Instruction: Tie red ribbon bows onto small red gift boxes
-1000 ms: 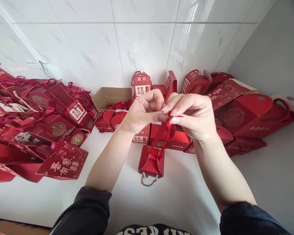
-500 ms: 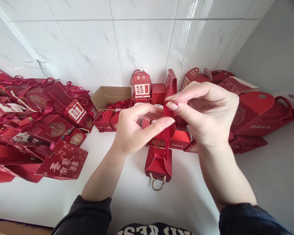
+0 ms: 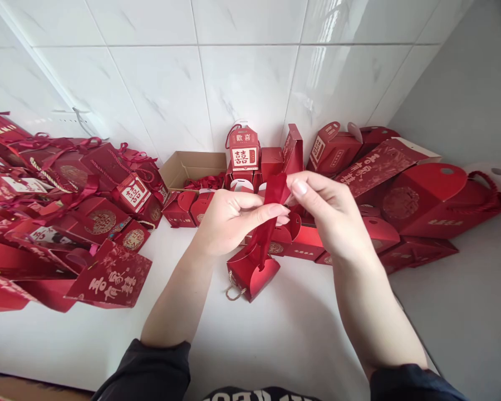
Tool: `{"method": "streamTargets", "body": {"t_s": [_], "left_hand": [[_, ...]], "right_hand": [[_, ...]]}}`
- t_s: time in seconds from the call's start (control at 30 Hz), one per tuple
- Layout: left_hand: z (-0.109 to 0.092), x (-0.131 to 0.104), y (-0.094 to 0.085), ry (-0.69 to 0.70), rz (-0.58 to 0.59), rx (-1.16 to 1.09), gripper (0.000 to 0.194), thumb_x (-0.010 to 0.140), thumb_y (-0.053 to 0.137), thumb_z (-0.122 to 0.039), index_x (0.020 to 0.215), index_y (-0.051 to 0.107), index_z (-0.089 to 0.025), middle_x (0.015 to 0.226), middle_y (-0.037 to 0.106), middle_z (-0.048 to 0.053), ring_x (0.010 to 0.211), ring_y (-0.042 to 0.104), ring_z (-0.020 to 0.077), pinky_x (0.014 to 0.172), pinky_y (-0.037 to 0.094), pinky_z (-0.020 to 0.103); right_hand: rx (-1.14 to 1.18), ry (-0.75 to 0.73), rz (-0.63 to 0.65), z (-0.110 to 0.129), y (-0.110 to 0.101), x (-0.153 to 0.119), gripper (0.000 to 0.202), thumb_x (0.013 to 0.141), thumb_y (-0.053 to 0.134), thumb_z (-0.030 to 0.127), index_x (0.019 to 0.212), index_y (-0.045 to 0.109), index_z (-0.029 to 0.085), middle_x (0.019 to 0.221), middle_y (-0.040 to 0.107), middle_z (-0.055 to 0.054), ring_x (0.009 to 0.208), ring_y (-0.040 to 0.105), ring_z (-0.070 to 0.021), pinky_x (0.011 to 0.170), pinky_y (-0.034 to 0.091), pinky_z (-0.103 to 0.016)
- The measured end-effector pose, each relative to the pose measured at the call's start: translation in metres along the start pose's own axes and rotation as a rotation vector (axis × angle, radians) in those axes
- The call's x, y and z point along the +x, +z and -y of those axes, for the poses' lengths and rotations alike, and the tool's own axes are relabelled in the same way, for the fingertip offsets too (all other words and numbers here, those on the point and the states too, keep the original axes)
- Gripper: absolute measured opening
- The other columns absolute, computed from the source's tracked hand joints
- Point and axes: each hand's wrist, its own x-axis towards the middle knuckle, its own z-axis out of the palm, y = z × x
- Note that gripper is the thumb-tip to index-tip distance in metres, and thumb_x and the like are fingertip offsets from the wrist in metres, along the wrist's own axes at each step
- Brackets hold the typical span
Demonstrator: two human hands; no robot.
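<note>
A red ribbon [image 3: 265, 236] runs up from a small red gift box [image 3: 254, 275] on the white tabletop. My left hand [image 3: 234, 220] pinches the ribbon between thumb and fingers above the box. Just to the right, my right hand [image 3: 321, 203] grips the ribbon's upper end with thumb and fingertips. The box sits tilted round at an angle, and a beige cord handle [image 3: 235, 294] hangs from its left side. Part of the box's top is covered by the ribbon.
Many red gift boxes with ribbons [image 3: 96, 217] are piled on the left. An open cardboard box [image 3: 192, 164] of red ribbons stands against the tiled wall [image 3: 158, 94]. More red boxes line the back, with larger ones [image 3: 426, 203] at the right.
My left hand has closed on the ribbon. My right hand has moved slightly lower, and the small gift box has turned and shifted left.
</note>
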Motion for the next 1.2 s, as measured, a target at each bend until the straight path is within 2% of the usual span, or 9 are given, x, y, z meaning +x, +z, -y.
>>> {"method": "streamTargets", "body": {"t_s": [0.07,0.27,0.5,0.7,0.83,0.9,1.0,1.13,1.2], "left_hand": [[0.004,0.0,-0.001,-0.003,0.021,-0.014,0.018,0.081,0.075,-0.039,0.08,0.081,-0.022,0.082,0.079,0.006,0.082,0.075,0.0236,0.071,0.061,0.031],[0.009,-0.001,0.001,-0.054,0.086,-0.056,0.02,0.08,0.075,-0.041,0.077,0.081,-0.022,0.075,0.077,0.004,0.075,0.074,0.0246,0.064,0.061,0.034],[0.009,0.0,0.002,-0.057,0.095,-0.084,0.02,0.079,0.076,-0.041,0.076,0.08,-0.022,0.075,0.077,0.004,0.078,0.074,0.0255,0.069,0.062,0.035],[0.011,-0.002,0.002,-0.094,0.085,-0.118,0.021,0.079,0.077,-0.04,0.072,0.078,-0.02,0.072,0.076,0.004,0.076,0.075,0.0251,0.066,0.061,0.034],[0.006,-0.001,0.003,-0.046,0.104,-0.084,0.021,0.079,0.077,-0.04,0.074,0.079,-0.02,0.077,0.076,0.005,0.078,0.074,0.0236,0.071,0.06,0.032],[0.004,0.0,0.003,0.002,0.071,-0.04,0.022,0.079,0.076,-0.039,0.072,0.078,-0.019,0.073,0.075,0.004,0.072,0.071,0.0202,0.064,0.057,0.029],[0.003,0.001,0.005,0.067,-0.011,0.075,0.029,0.079,0.077,-0.038,0.059,0.073,-0.017,0.055,0.064,0.001,0.054,0.059,0.0129,0.047,0.042,0.024],[0.004,0.002,0.006,0.101,-0.04,0.141,0.031,0.08,0.075,-0.037,0.059,0.07,-0.016,0.052,0.056,-0.002,0.05,0.049,0.0091,0.046,0.034,0.024],[0.006,0.001,0.006,0.101,-0.058,0.183,0.031,0.08,0.075,-0.036,0.058,0.069,-0.015,0.051,0.052,-0.003,0.049,0.046,0.0084,0.046,0.033,0.024]], "right_hand": [[0.046,0.028,0.025,-0.006,0.001,-0.006,0.022,0.093,0.063,0.041,0.086,0.07,0.021,0.073,0.065,0.0,0.067,0.064,-0.0142,0.067,0.058,-0.03],[0.017,-0.019,-0.053,-0.005,0.005,-0.015,0.021,0.089,0.068,0.041,0.083,0.07,0.021,0.07,0.066,0.0,0.061,0.063,-0.015,0.058,0.055,-0.029],[-0.055,-0.063,-0.128,-0.002,0.008,-0.016,0.014,0.088,0.07,0.034,0.082,0.07,0.021,0.072,0.066,-0.001,0.064,0.062,-0.015,0.06,0.054,-0.029],[-0.019,-0.018,-0.123,-0.001,0.009,-0.014,0.02,0.091,0.066,0.036,0.078,0.067,0.02,0.069,0.063,0.0,0.061,0.059,-0.0136,0.057,0.052,-0.028],[-0.035,-0.014,-0.107,0.002,0.009,-0.011,0.02,0.09,0.068,0.037,0.08,0.069,0.02,0.07,0.064,0.0,0.06,0.058,-0.0134,0.055,0.05,-0.027],[-0.055,-0.035,-0.108,0.002,0.009,-0.011,0.023,0.092,0.065,0.037,0.077,0.068,0.02,0.069,0.064,0.0,0.061,0.057,-0.0134,0.056,0.049,-0.027],[-0.071,-0.077,-0.095,0.001,0.009,-0.01,0.033,0.095,0.059,0.041,0.072,0.068,0.02,0.067,0.063,0.0,0.062,0.058,-0.0139,0.059,0.05,-0.028],[-0.079,-0.11,-0.106,-0.002,0.01,-0.01,0.015,0.086,0.073,0.035,0.082,0.072,0.02,0.077,0.069,0.0,0.068,0.062,-0.0141,0.063,0.052,-0.027],[-0.105,-0.132,-0.145,-0.001,0.011,-0.009,0.011,0.084,0.075,0.03,0.08,0.072,0.02,0.077,0.07,0.001,0.068,0.062,-0.0133,0.063,0.052,-0.026]]}}
